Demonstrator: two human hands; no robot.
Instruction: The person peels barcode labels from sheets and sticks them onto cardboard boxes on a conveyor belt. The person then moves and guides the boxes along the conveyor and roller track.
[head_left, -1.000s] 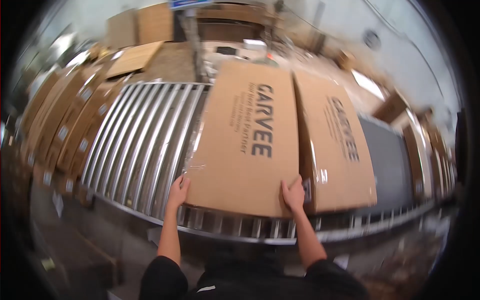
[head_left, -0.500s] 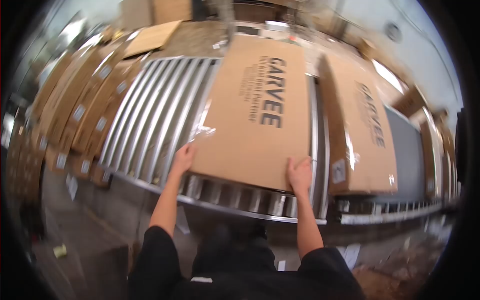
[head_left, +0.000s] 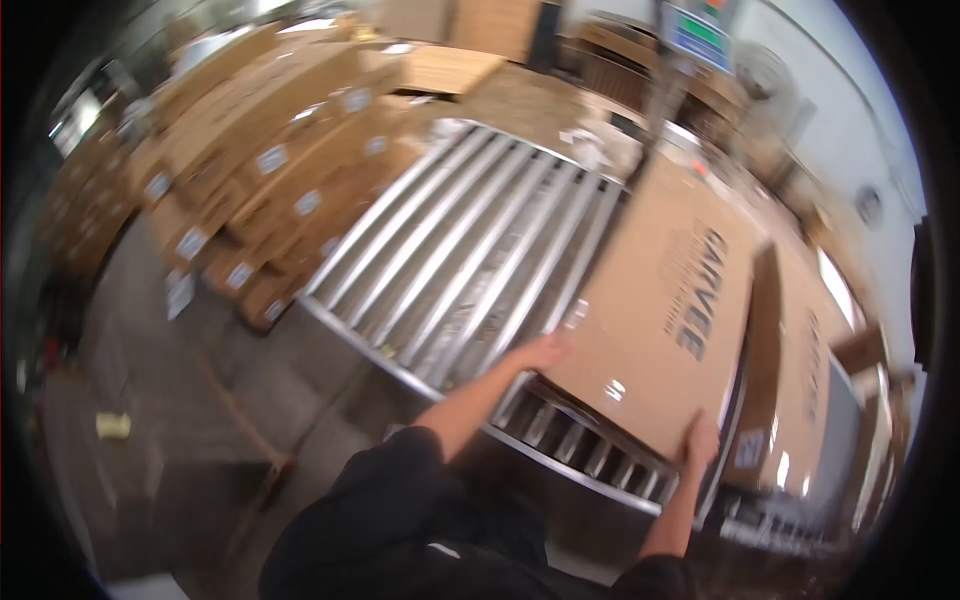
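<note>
A large flat cardboard box printed "GARVEE" lies on the metal roller conveyor. My left hand grips its left edge near the front corner. On the opposite edge, also close to the front, my right hand is wrapped around the side; some of its fingers are hidden. Strips of clear tape shine on the box's left edge and near its front. Just right of my right hand stands a second GARVEE cardboard box, with a white label on its front end.
Stacked cardboard boxes with white labels stand left of the rollers. Behind them lies a wooden board. A post with a lit screen rises at the back right. A yellow scrap lies on the floor.
My view has swung left, so the conveyor and boxes sit further right and appear tilted. Both hands have stayed on the same box, still on the rollers.
</note>
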